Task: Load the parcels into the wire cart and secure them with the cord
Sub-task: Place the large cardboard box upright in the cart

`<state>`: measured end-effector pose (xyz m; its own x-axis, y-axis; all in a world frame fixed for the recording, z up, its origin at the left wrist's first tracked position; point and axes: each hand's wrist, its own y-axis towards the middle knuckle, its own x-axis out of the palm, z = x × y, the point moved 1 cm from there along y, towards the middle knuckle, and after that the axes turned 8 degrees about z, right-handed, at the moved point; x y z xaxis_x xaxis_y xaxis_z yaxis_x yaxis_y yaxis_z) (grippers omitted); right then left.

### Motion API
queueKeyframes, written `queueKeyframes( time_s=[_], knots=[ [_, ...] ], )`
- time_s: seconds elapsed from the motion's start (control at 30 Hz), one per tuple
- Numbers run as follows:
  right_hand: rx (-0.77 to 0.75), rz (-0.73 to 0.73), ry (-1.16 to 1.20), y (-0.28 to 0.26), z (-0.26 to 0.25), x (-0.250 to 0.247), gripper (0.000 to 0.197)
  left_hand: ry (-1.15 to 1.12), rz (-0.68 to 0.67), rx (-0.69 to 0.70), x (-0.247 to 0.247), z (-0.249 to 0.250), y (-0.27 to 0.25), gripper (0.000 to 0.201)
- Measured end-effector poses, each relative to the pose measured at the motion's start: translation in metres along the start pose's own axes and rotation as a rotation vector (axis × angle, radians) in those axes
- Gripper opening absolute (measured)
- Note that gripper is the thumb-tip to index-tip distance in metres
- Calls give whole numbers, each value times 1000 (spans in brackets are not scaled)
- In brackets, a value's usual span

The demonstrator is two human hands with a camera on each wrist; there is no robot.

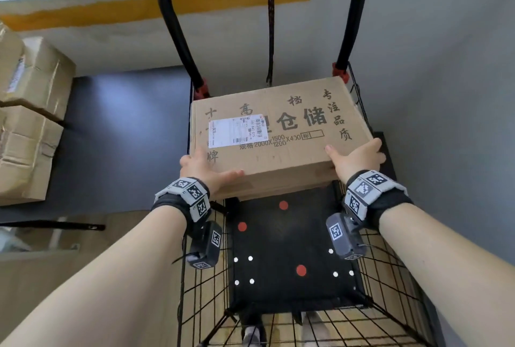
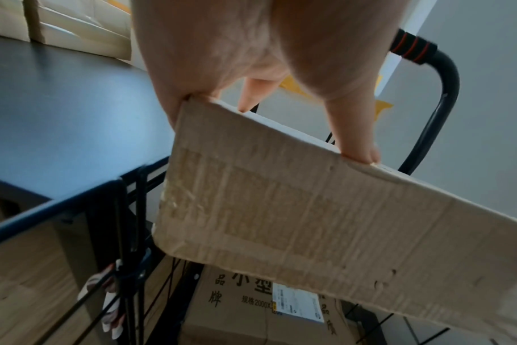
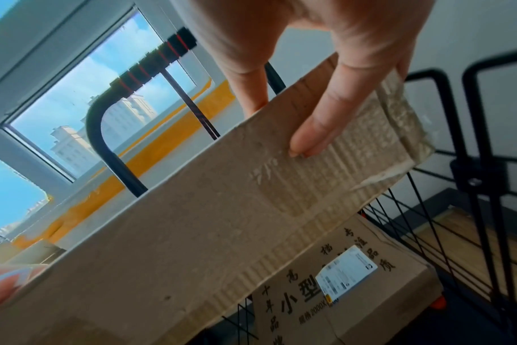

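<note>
Both hands gripping a box over the cart.
Left hand (image 1: 204,167) and right hand (image 1: 355,158) are clamping the box's (image 1: 278,135) near corners above the cart (image 1: 390,277); another box (image 3: 369,280) is lying inside; cord (image 1: 269,26) is hanging from the handle.

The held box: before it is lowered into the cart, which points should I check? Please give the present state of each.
1. Left hand grips the held box: ok.
2. Right hand grips its other end: ok.
3. Box is level: not ok, it tilts in the wrist views.
4. Landing place: ok, a lower box already lies flat in the cart.
5. Cord out of the way: ok, it hangs from the handle behind the box.
6. Room beside the far wall of the cart: cannot tell.
</note>
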<state>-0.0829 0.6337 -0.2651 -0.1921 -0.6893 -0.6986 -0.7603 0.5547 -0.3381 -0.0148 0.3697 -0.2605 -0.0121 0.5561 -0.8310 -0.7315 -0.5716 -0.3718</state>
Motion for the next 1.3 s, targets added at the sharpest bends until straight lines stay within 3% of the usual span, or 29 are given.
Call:
queueKeyframes(
  time_s=[0.33, 0.7, 0.93, 1.07, 1.17, 1.3],
  knots=[
    [56, -101, -160, 35, 36, 56, 95, 206, -56, -15, 51, -3, 35, 101],
    [162, -161, -189, 95, 70, 136, 95, 293, -102, -94, 132, -14, 104, 98],
    [123, -110, -89, 130, 95, 183, 87, 264, -75, -78, 195, -23, 150, 99],
    [163, -159, -130, 141, 103, 202, 91, 301, -112, -105, 229, -38, 168, 116],
    [107, -170, -149, 146, 106, 210, 93, 361, -129, -105, 242, -44, 172, 127],
    [66, -183, -162, 153, 105, 216, 96, 389, -101, -110, 241, -42, 180, 125]
  ],
)
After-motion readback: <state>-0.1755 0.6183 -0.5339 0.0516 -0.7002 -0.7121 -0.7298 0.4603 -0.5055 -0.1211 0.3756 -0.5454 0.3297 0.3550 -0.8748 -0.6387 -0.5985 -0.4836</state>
